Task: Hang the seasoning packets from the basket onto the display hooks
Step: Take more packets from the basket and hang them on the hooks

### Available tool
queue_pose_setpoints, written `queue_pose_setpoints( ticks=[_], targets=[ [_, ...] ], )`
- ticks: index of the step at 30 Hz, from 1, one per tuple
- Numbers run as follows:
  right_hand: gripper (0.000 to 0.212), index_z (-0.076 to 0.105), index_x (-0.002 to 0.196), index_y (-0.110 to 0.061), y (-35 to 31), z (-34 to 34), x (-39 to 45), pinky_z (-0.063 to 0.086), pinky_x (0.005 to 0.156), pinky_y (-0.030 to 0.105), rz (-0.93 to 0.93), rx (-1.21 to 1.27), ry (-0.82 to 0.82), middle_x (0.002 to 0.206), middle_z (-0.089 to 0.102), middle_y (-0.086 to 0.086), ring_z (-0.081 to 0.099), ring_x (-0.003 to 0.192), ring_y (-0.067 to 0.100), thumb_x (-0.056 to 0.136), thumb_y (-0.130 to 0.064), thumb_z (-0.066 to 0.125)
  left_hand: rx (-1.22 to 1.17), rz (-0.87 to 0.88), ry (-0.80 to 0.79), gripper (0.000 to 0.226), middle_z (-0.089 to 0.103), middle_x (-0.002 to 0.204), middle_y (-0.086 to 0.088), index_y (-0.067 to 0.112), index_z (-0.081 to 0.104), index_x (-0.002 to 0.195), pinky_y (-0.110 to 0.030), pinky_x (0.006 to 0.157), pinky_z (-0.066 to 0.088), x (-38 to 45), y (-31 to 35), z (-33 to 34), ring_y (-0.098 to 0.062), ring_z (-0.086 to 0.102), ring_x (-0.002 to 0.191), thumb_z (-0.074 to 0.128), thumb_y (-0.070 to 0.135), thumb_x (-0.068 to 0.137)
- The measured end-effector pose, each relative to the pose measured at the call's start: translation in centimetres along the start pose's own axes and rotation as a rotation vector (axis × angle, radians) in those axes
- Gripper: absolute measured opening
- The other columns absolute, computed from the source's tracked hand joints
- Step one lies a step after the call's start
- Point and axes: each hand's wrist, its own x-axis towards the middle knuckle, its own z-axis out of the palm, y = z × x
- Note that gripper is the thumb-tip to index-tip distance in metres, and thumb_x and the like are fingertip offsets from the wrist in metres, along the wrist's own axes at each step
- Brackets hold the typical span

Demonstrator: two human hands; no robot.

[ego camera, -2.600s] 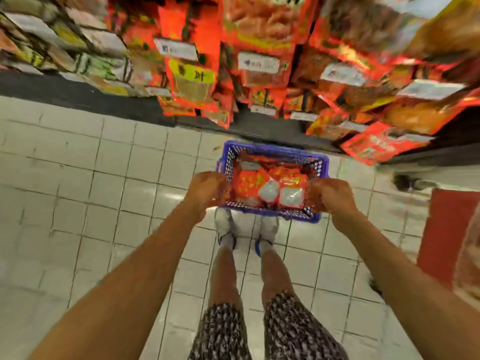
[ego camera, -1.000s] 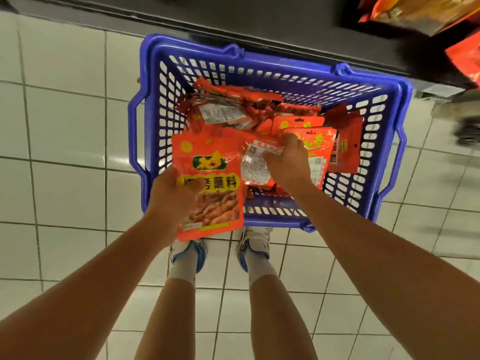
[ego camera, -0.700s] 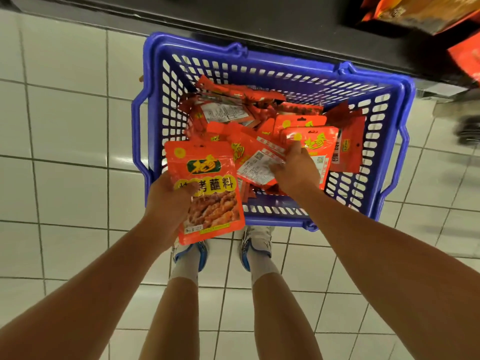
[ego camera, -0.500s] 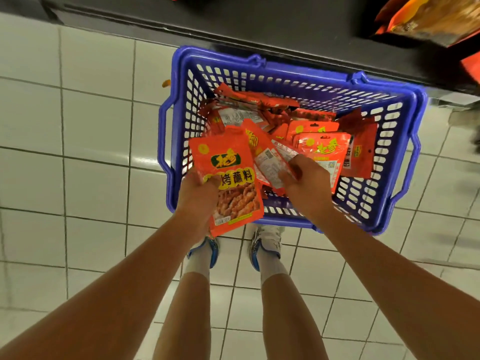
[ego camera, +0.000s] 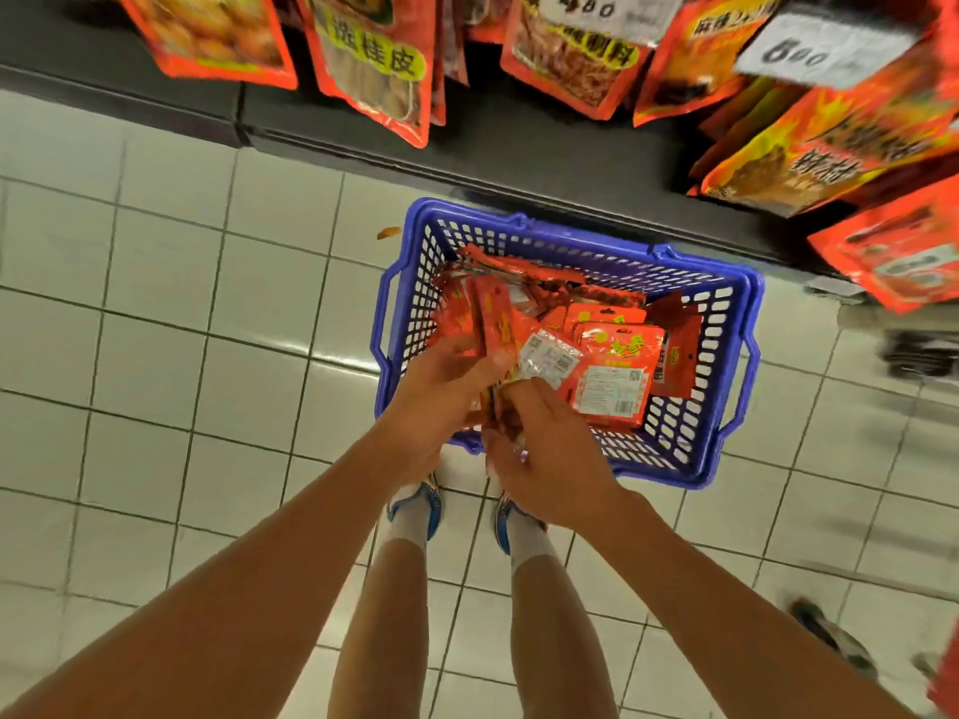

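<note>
Hands met over the near-left corner of the blue perforated plastic basket (ego camera: pixel 726 407), which sat on the white tiled floor (ego camera: pixel 155 329) against the dark shelf base (ego camera: pixel 519 147). Left hand (ego camera: pixel 436 402) gripped a small stack of red-orange foil seasoning packets (ego camera: pixel 498 324), held edge-up, thumb across the front. Right hand (ego camera: pixel 545 448) was pressed up against the same stack from the near side, fingers curled on its lower edge; a packet with a white label (ego camera: pixel 550 355) fanned out just above it. More loose packets (ego camera: pixel 617 376) lay piled in the basket, some face up with yellow print, some showing white back labels. Larger red-orange pouches (ego camera: pixel 373 59) hung along the far edge above the shelf base, with white price tags (ego camera: pixel 825 49) among them. Motion blur hid the exact finger contact.
</note>
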Motion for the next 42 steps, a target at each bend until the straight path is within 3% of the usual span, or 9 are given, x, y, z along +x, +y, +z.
queue_pose_setpoints(
  ticks=[3,7,9,12,17,27,35,40,42],
  targets=[
    [0.044,0.061,0.118,-0.018,-2.0,-4.1,0.1,0.046,0.076,0.031,-0.05,0.027,-0.079,0.109,0.06,-0.001,0.056,0.096,0.017,0.093,-0.05,0.045,0.045,0.051,0.05,0.02,0.078,0.104,-0.005,0.022,0.074,0.109,-0.055,0.088,0.06,-2.1,1.8,0.2,-0.028,0.074,0.098,0.064,0.012,0.096],
    [0.038,0.062,0.116,-0.021,-4.3,-11.8,1.9,0.048,0.084,0.033,0.238,0.093,0.331,0.108,0.065,-0.002,0.061,0.099,0.013,0.09,-0.048,0.061,0.025,0.079,0.087,0.02,0.079,0.102,-0.002,0.024,0.073,0.108,-0.053,0.083,0.061,-5.8,5.6,0.7,-0.028,0.075,0.097,0.066,0.022,0.089],
    [0.048,0.057,0.112,-0.027,-6.5,-15.4,2.4,0.055,0.086,0.037,0.404,0.32,0.348,0.1,0.067,-0.012,0.065,0.094,0.002,0.079,-0.06,0.066,-0.003,0.111,0.073,0.019,0.079,0.1,-0.002,0.024,0.073,0.108,-0.051,0.081,0.061,-8.1,7.8,1.0,-0.027,0.076,0.094,0.063,0.014,0.095],
    [0.044,0.069,0.098,-0.023,-10.0,-19.1,2.3,0.058,0.092,0.055,0.46,0.904,0.233,0.099,0.077,-0.001,0.073,0.097,0.024,0.07,-0.056,0.077,-0.056,0.163,0.041,0.02,0.079,0.103,-0.005,0.026,0.073,0.106,-0.047,0.079,0.059,-12.4,11.7,1.6,-0.031,0.075,0.095,0.063,0.013,0.095],
    [0.008,0.078,0.082,-0.026,-18.1,-26.3,0.0,0.058,0.086,0.058,0.281,0.893,0.393,0.087,0.076,0.002,0.07,0.085,0.024,0.079,-0.033,0.077,-0.137,0.341,0.098,0.012,0.079,0.095,-0.011,0.03,0.08,0.086,-0.042,0.076,0.061,-20.9,19.8,2.0,-0.026,0.077,0.085,0.071,0.027,0.093],
    [0.025,0.078,0.073,-0.025,-37.6,-45.9,-6.7,0.056,0.062,0.027,-0.14,0.889,0.625,0.069,0.074,-0.007,0.068,0.062,0.009,0.088,-0.007,0.069,-0.232,0.733,0.039,0.019,0.079,0.101,-0.005,0.018,0.08,0.098,-0.042,0.085,0.06,-38.9,38.9,0.8,-0.021,0.075,0.089,0.071,0.022,0.081],
    [0.012,0.07,0.074,-0.018,-50.0,-57.9,-12.2,0.056,0.069,0.039,-0.445,0.675,0.801,0.074,0.073,-0.004,0.066,0.069,0.017,0.079,-0.03,0.071,-0.182,1.108,0.091,0.028,0.079,0.104,-0.005,0.017,0.074,0.104,-0.035,0.081,0.061,-51.3,50.1,1.9,-0.02,0.075,0.093,0.067,0.035,0.085],
    [0.008,0.076,0.079,-0.041,-56.8,-62.9,-13.6,0.055,0.064,0.02,-0.633,0.592,0.892,0.077,0.076,-0.017,0.067,0.069,-0.001,0.08,-0.046,0.07,-0.24,1.246,0.062,0.017,0.078,0.088,-0.004,0.016,0.08,0.088,-0.035,0.073,0.062,-56.2,54.6,0.8,-0.018,0.074,0.077,0.071,0.026,0.077],
    [0.012,0.078,0.081,-0.035,-58.7,-64.6,-13.5,0.06,0.074,0.034,-0.652,0.597,0.944,0.086,0.078,-0.007,0.072,0.079,0.012,0.08,-0.044,0.071,-0.266,1.265,0.043,0.011,0.075,0.085,-0.006,0.013,0.076,0.087,-0.039,0.076,0.058,-57.4,56.3,0.1,-0.021,0.072,0.075,0.072,0.021,0.08]
  ],
)
